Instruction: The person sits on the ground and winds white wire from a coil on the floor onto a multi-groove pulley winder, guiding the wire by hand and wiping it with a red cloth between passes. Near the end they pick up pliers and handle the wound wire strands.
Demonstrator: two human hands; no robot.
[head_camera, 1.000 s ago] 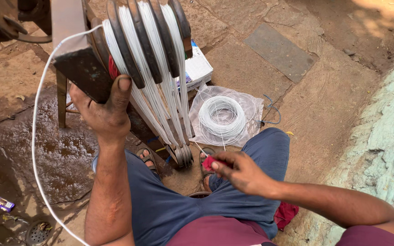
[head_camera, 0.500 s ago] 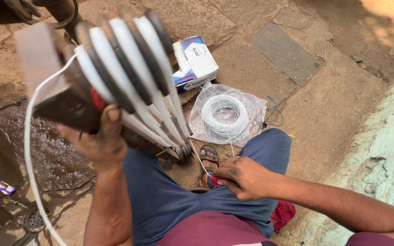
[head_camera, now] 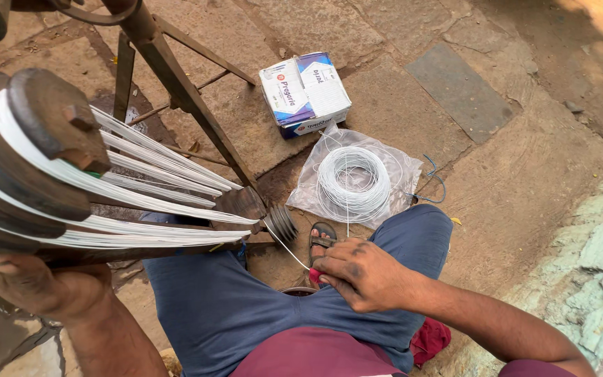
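Since the earlier frame, the dark stepped winding former (head_camera: 43, 181) with white wire coils in its grooves has swung from upright to lying nearly level, its broad end now at the left edge of the head view. The blue and white cardboard box (head_camera: 305, 91) and the clear plastic bag holding a white wire coil (head_camera: 352, 180) lie on the stone paving as before.

Left hand (head_camera: 33, 286): positioned under the broad end of the former, fingers curled shut against its underside, bearing its weight. How far the fingers wrap around it cannot be told, as the former hides them.

Right hand (head_camera: 364, 274): resting on the blue-trousered thigh (head_camera: 246, 307), just beyond the narrow end of the former. Thumb and fingertips are pinched closed on a small red piece (head_camera: 313, 274), from which a single thin white wire strand (head_camera: 284, 244) runs taut up to the narrow end of the former. The other fingers are loosely folded.

White coils sit in separate grooves along the former and converge toward its narrow end. A rusty metal stand (head_camera: 176, 84) rises behind the former. The bag of wire lies beyond the narrow end, near a sandalled foot (head_camera: 322, 237); the box lies farther out, past the bag.
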